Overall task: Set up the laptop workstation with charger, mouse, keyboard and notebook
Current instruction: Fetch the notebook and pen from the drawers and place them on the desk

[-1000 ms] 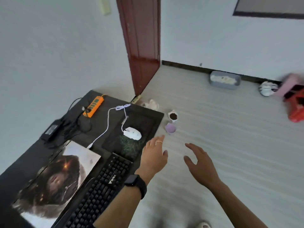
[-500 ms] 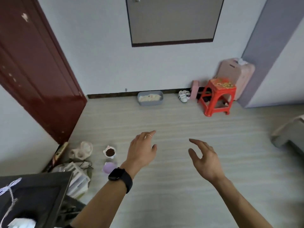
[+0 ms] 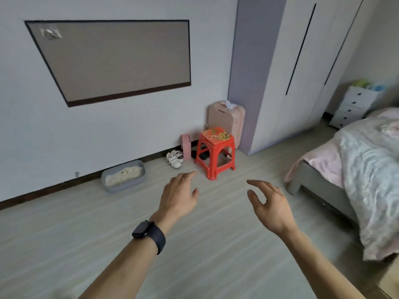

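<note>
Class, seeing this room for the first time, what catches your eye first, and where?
The bright red stool by the far wall, beside a pink suitcase, stands out first. Nearer, an empty left hand and right hand reach out over the pale floor. A large grey board hangs upper left.

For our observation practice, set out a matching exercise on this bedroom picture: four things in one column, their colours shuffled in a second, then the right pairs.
Things
1 plastic stool
2 suitcase
3 litter tray
4 smartwatch

Colours
A grey
B black
C red
D pink

Pairs: 1-C, 2-D, 3-A, 4-B
</note>
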A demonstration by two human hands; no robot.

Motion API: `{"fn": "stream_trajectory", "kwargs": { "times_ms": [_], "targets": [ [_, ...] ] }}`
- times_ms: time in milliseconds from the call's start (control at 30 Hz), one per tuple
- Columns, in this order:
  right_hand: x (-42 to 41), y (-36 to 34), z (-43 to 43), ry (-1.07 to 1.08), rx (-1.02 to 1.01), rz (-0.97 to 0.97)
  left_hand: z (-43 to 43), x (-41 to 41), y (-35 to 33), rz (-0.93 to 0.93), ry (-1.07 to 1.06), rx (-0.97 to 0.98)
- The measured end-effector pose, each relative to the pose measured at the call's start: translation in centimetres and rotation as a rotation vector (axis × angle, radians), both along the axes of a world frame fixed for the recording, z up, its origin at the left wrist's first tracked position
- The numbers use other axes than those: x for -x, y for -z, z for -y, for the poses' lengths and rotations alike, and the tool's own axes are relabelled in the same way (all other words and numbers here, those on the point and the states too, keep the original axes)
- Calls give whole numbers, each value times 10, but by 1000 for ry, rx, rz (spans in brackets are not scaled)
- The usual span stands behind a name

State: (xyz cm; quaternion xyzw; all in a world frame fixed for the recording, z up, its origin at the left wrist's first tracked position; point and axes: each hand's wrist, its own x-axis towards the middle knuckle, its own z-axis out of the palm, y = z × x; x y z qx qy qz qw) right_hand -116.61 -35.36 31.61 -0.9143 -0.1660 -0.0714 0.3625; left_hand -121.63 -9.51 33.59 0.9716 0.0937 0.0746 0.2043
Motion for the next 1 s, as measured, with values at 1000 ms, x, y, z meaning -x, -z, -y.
{"fn": "stream_trajectory", "kwargs": {
  "times_ms": [1000],
  "targets": [
    [-657,-61,-33,366,-31,51,-50,-723,-74,137,347,-15]
  ]
}}
